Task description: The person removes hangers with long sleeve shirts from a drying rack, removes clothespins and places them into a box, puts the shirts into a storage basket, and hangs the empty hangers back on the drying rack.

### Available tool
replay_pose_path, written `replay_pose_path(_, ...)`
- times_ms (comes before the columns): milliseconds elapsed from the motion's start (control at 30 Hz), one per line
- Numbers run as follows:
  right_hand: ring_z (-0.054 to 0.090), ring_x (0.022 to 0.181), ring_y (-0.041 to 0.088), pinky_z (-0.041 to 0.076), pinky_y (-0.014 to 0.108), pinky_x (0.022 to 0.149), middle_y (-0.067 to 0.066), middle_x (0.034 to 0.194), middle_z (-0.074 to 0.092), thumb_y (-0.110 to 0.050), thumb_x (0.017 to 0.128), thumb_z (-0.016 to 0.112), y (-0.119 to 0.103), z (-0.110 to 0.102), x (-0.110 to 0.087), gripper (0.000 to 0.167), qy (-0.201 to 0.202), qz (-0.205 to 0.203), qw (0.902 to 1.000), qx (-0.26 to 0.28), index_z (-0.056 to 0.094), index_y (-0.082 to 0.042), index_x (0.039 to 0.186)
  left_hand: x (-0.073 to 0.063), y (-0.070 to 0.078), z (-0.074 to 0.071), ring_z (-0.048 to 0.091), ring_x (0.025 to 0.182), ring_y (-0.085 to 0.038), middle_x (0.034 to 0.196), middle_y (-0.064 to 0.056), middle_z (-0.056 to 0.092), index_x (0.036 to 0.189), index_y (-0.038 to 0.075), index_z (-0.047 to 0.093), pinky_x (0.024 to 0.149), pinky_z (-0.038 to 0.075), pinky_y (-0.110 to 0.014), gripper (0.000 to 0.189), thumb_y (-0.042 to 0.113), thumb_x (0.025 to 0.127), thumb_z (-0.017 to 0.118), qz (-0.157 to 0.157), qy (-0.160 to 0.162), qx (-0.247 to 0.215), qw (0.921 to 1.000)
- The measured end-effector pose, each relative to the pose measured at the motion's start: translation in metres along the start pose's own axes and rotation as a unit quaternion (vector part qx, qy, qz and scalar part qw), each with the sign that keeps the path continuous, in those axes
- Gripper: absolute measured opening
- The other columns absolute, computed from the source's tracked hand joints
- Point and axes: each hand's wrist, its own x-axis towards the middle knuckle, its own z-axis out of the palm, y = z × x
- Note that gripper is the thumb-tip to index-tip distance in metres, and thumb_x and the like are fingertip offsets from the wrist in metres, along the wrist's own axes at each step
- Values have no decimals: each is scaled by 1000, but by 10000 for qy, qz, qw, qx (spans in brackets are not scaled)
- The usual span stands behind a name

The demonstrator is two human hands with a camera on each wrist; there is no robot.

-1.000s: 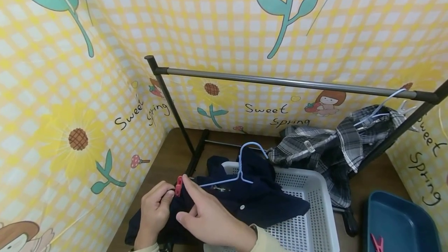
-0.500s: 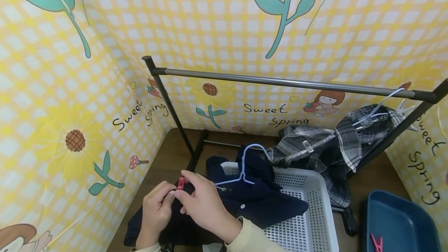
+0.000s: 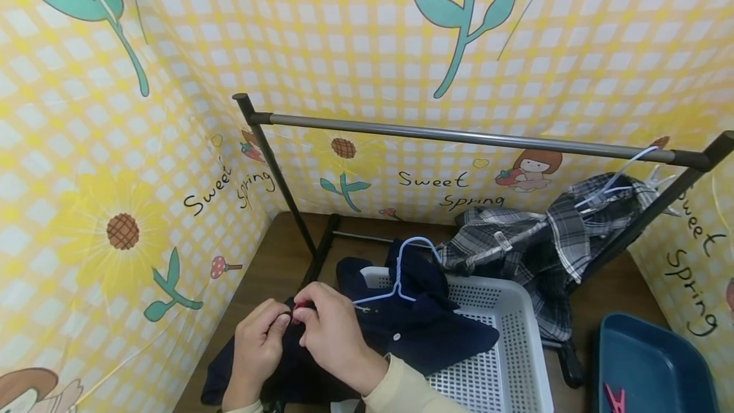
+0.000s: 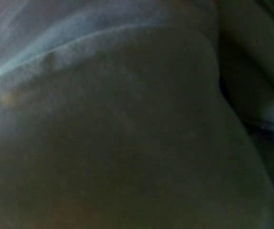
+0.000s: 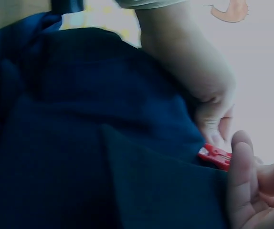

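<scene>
A dark navy garment with a white button [image 3: 424, 340] lies over a white basket, a light blue wire hanger [image 3: 397, 273] at its neck. My left hand [image 3: 255, 344] pinches the garment's edge on its left side between thumb and fingers. Right beside it, my right hand [image 3: 338, 333] pinches a red clothespin [image 5: 215, 156] at the same edge; in the head view its fingers cover most of the clothespin. The right wrist view shows the clothespin's tip at the fabric, between both hands. Dark, blurred cloth [image 4: 127, 133] fills the left wrist view.
Behind stands a garment rack with a metal rail [image 3: 459, 137]. From its right end hangs a plaid shirt [image 3: 522, 241] on a hanger. The perforated basket [image 3: 530, 336] is under the garment. A teal tray [image 3: 654, 349] at right holds a pink clothespin [image 3: 615, 398].
My right hand's thumb has come in, and its fingers have closed around the red clothespin at the garment's edge, hiding most of it. My left hand keeps its pinch in about the same place.
</scene>
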Motion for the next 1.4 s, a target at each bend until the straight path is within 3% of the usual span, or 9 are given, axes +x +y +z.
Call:
replay_pose_path(133,52,57,-6,45,9,51,5,86,60,12,90,67,4,0,-1,17,238,-485,9982,251,60,-3,94,-1,-2,-1,46,60,-8,72,3,53,81,8,64,56,37,-20,23,-14,81,68,2,-38,23,10000)
replay_pose_path(233,56,55,-2,48,12,53,9,90,60,11,93,64,3,-6,2,14,215,-548,9969,523,60,-1,99,-3,-4,-1,46,60,-8,72,3,52,81,8,65,56,36,-20,19,-10,84,69,1,-6,91,10000)
replay_pose_path(400,60,63,3,51,15,61,8,98,61,2,95,66,0,-22,5,22,-220,-390,9970,632,60,-3,116,-5,-3,-2,45,59,-7,70,3,51,82,8,64,55,36,-20,29,-21,77,68,-238,-85,72,9997)
replay_pose_path(533,60,73,-1,52,17,67,4,103,63,-6,94,72,-3,-36,3,30,-571,-230,9962,621,61,-6,122,-5,-4,-2,45,59,-7,70,3,51,82,7,65,55,36,-18,26,-19,79,68,-117,-27,43,9999)
replay_pose_path(867,68,89,7,56,27,81,5,106,67,-13,99,67,-18,-75,-7,28,-720,-117,9909,1133,59,-9,125,-4,-8,-5,43,59,-2,72,7,51,82,9,66,57,37,-17,23,-14,82,69,-145,66,157,9998)
replay_pose_path(967,69,89,11,56,30,81,5,106,67,-11,99,65,-22,-89,-9,29,-620,-120,9907,1208,59,-8,127,-3,-8,-6,42,59,-1,71,7,50,82,10,66,57,37,-17,25,-15,81,69,-149,47,129,9998)
replay_pose_path(1100,70,89,18,58,34,76,9,105,66,0,98,63,-23,-107,-13,33,-270,-539,9903,1251,58,-5,130,-3,-7,-7,42,58,-2,72,8,49,82,11,66,57,37,-16,27,-16,81,68,-192,38,56,9998)
replay_pose_path(1200,69,90,22,58,34,75,9,105,66,5,95,64,-22,-124,-20,40,26,-767,9922,982,57,-5,133,-3,-7,-7,42,58,-2,71,7,49,82,11,66,57,37,-16,28,-17,81,68,-208,58,26,9998)
replay_pose_path(1400,69,93,19,57,33,79,2,107,66,7,89,71,-16,-158,-39,53,462,-342,9983,132,58,-13,136,-4,-8,-8,41,58,-1,71,7,49,81,10,65,56,36,-16,28,-18,81,67,-187,80,19,9998)
